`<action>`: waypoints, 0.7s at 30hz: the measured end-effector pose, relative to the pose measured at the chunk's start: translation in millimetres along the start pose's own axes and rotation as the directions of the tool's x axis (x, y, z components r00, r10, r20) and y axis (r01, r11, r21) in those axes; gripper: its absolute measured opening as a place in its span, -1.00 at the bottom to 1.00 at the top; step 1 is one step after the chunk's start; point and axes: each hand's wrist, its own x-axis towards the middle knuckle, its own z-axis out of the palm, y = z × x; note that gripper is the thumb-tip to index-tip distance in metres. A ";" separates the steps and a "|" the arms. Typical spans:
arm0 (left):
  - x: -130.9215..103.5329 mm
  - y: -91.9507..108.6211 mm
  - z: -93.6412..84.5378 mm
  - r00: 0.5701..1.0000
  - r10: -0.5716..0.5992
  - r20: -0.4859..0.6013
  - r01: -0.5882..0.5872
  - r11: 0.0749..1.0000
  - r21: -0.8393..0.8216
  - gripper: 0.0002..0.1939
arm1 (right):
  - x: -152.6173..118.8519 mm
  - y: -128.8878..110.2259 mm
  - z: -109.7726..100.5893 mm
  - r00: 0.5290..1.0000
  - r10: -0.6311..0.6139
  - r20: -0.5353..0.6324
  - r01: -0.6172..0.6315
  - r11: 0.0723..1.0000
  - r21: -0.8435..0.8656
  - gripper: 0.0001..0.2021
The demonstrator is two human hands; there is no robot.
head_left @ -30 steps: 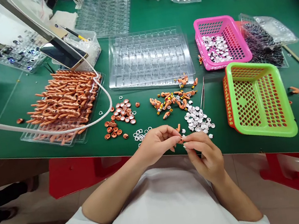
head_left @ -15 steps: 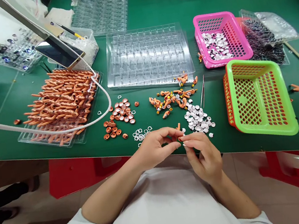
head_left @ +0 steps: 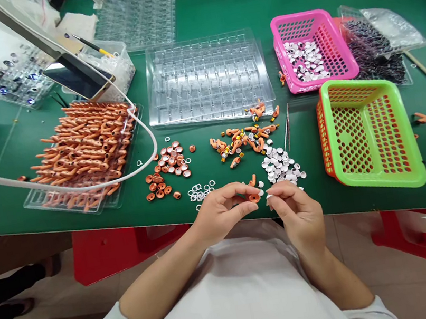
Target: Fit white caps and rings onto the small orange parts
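Between the thumb and fingers of my left hand (head_left: 224,210) is a small orange cup-shaped piece (head_left: 254,197), its round hollow side facing up. My right hand (head_left: 300,215), just to the right and apart from it, pinches a small white disc (head_left: 269,197). Right beyond my fingertips lies an orange stem-shaped piece (head_left: 253,180). A pile of white discs (head_left: 280,164) is spread past my right hand. Past my left hand are thin white rings (head_left: 200,188) and loose orange cups (head_left: 173,161). Orange stemmed parts with yellow bits (head_left: 240,142) form a heap farther back.
Tweezers (head_left: 287,130) lie by the disc pile. A green basket (head_left: 415,150) and a pink basket (head_left: 280,53) stand to the right. Clear plastic trays (head_left: 207,83) lie behind. At left, orange stems (head_left: 86,143) are stacked on trays under a white cable (head_left: 100,186).
My hands have moved apart. The right one has drawn back to the right with a white disc, and the orange cup's hollow side now shows in my left fingers.
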 end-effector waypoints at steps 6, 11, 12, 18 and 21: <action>-1.0 -5.3 1.2 0.997 -0.080 0.019 0.082 0.973 -0.215 -0.80 | 0.5 0.7 5.6 0.996 0.087 -0.035 -0.083 0.991 0.101 -0.93; -1.0 -6.4 0.2 0.995 -0.095 0.008 0.094 0.960 -0.263 -0.80 | -1.4 -1.1 7.2 0.998 0.036 -0.057 -0.035 0.999 0.016 -0.92; -0.9 -5.9 0.1 0.996 -0.094 0.004 0.092 0.961 -0.261 -0.80 | -1.5 -1.3 6.6 0.998 0.021 -0.059 -0.023 0.999 -0.023 -0.92; -0.8 -1.6 0.8 0.996 -0.085 0.008 0.084 0.963 -0.255 -0.79 | 1.9 -2.0 1.9 0.996 -0.090 -0.018 0.086 0.986 -0.144 -0.89; -1.7 0.7 1.4 0.995 -0.101 0.002 0.099 0.967 -0.237 -0.80 | 2.9 -2.8 0.7 0.997 -0.074 -0.015 0.071 0.987 -0.146 -0.90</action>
